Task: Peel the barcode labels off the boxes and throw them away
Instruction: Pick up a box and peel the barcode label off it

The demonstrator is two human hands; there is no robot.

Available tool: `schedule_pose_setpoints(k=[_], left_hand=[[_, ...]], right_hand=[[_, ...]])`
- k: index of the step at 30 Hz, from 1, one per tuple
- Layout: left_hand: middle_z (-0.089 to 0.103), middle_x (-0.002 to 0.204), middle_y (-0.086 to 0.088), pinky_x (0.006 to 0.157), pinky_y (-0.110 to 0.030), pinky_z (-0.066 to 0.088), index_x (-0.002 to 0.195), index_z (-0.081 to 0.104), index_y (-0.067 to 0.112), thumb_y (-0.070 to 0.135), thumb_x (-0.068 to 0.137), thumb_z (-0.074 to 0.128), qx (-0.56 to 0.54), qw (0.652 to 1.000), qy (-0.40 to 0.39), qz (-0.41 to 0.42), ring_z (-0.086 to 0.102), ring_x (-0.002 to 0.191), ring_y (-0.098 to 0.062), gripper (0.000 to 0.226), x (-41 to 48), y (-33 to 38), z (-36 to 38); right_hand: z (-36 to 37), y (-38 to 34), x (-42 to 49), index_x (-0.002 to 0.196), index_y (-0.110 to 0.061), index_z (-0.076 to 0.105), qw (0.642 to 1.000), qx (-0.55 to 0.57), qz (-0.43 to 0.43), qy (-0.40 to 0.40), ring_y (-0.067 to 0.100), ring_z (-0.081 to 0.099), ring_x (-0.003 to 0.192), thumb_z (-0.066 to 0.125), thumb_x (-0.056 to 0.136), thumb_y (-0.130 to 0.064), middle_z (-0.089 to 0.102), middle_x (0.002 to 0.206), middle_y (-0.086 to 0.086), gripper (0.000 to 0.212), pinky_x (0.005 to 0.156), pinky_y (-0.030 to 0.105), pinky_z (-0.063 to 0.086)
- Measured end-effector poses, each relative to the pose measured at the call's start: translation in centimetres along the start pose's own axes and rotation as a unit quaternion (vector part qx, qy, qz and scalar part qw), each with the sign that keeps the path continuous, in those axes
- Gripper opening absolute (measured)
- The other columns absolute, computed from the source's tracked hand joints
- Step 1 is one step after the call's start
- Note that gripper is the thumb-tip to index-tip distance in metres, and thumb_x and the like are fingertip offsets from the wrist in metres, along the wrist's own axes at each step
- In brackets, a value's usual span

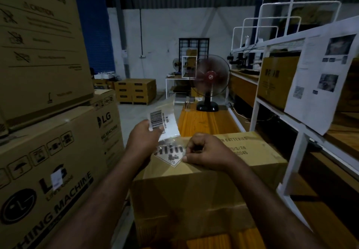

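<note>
Support 1: an orange slatted wooden counter point(206, 120) running away from the viewer. A brown cardboard box point(194, 200) sits directly on its near end. The black base of a pedestal fan point(206, 106) stands at its far end; whether it rests on the counter or just beyond it cannot be determined.

Support 2: a white metal shelf rack point(272, 110) on the right, fitted with wooden boards. One tan printed carton point(275, 81) stands on a middle board.

Support 3: the grey concrete floor point(139, 112). A block of small stacked cartons point(135, 91) stands well back. On the left, a large washing-machine carton point(48, 161) carries a second large carton point(38, 44) on top.
</note>
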State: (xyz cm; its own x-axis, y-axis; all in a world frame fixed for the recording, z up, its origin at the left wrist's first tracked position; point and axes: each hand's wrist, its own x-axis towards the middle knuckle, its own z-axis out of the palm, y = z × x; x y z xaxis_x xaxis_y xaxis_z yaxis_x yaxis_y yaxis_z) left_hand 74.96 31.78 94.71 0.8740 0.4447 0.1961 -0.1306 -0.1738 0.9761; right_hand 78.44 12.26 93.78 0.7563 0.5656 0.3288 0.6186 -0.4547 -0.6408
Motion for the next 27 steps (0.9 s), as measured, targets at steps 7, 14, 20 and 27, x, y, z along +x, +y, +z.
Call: schedule_pose_setpoints(k=[7,14,20,27], left_hand=[[0.067,0.081,0.003,0.065,-0.044,0.06,0.094,0.051,0.031,0.049,0.089,0.045,0.293,0.95,0.101,0.038,0.069,0.067,-0.022,0.019,1.7,-2.2,1.1],[0.068,0.099,-0.005,0.076,-0.047,0.057,0.108,0.056,0.02,0.041,0.093,0.05,0.277,0.952,0.125,0.036,0.066,0.084,-0.029,0.027,2.1,-1.8,0.7],[0.067,0.105,-0.009,0.062,-0.034,0.047,0.114,0.054,0.017,0.036,0.097,0.05,0.285,0.946,0.155,-0.001,0.062,0.085,-0.028,0.026,2.4,-1.7,1.2],[0.068,0.107,-0.008,0.079,-0.045,0.057,0.109,0.054,0.019,0.042,0.095,0.05,0.277,0.95,0.14,0.023,0.064,0.091,-0.032,0.027,2.2,-1.8,0.9]], right_hand=[[1.2,-1.3,0.3,0.081,-0.024,0.062,0.995,-0.092,0.048,0.001,0.01,0.059,0.075,0.075,0.082,-0.039,0.063,0.08,-0.007,0.02,0.069,0.036,0.051],[3.0,-2.5,3.5,0.08,-0.027,0.056,0.972,-0.179,0.086,0.122,0.009,0.058,0.071,0.068,0.086,-0.047,0.061,0.072,-0.01,0.024,0.069,0.037,0.052],[3.3,-3.3,0.2,0.075,-0.029,0.054,0.98,-0.179,0.062,0.056,0.008,0.058,0.082,0.069,0.084,-0.048,0.063,0.08,-0.011,0.026,0.087,0.04,0.045],[1.6,-2.4,0.6,0.075,-0.03,0.055,0.971,-0.211,0.076,0.081,0.01,0.055,0.085,0.067,0.084,-0.051,0.059,0.081,-0.012,0.026,0.094,0.044,0.042]])
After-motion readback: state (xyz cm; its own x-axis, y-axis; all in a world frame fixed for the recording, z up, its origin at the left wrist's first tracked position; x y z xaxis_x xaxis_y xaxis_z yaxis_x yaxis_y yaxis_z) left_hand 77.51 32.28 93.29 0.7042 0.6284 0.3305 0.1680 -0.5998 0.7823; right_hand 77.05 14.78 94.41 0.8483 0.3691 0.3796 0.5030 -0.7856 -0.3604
